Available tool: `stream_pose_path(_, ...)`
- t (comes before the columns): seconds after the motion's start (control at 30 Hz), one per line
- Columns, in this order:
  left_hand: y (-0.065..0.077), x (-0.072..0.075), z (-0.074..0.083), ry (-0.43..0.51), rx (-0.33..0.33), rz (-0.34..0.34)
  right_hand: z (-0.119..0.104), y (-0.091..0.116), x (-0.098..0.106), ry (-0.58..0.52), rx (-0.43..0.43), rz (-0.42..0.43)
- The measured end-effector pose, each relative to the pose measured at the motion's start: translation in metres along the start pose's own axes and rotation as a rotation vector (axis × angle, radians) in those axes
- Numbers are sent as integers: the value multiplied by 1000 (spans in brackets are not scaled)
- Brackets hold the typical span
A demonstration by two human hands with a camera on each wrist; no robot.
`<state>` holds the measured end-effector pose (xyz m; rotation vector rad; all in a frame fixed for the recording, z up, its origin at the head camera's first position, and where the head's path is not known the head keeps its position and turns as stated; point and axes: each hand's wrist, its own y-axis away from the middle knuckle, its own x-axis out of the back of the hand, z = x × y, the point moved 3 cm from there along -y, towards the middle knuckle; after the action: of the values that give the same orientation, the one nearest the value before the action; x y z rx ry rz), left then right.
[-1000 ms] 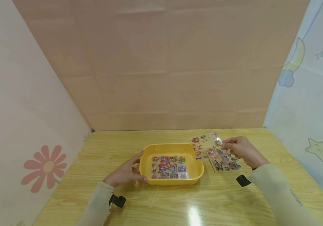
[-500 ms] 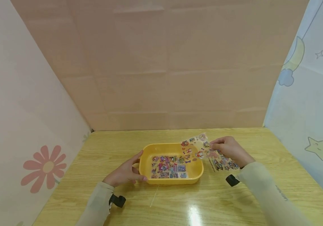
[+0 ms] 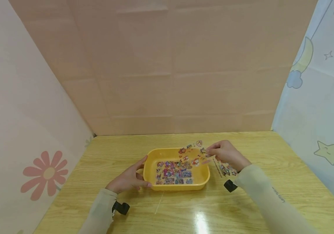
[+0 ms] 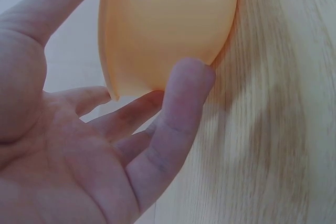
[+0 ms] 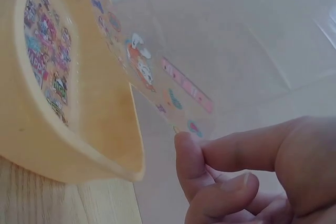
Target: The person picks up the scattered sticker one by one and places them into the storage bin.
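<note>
A clear sticker sheet with cartoon pictures is pinched at its edge by the thumb and fingers of my right hand; it hangs over the right end of a yellow plastic tray. The right wrist view shows that sheet tilted beside the tray wall. More sticker sheets lie flat inside the tray. My left hand holds the tray's left end, thumb at the front side and fingers at the back corner. In the left wrist view, fingers touch the tray's end.
Another colourful sticker sheet lies on the wooden table right of the tray, partly hidden by the right hand. A thin pale strip lies in front of the tray. Cloth walls enclose the back and sides.
My right hand has moved left with the sticker sheet, from above the sheets on the table to over the tray's right end. The left hand and the tray have stayed in place.
</note>
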<state>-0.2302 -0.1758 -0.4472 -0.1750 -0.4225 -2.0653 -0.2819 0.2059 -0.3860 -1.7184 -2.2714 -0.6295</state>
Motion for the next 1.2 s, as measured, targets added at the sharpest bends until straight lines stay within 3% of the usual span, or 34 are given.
stream_pose_path(0.47,0,0,2,-12,2,9,-9,-5,-29,107,-11,-19)
stream_pose_path(1.2,0,1,0,-15,8,11,-13,-17,-62,122,-20,-24)
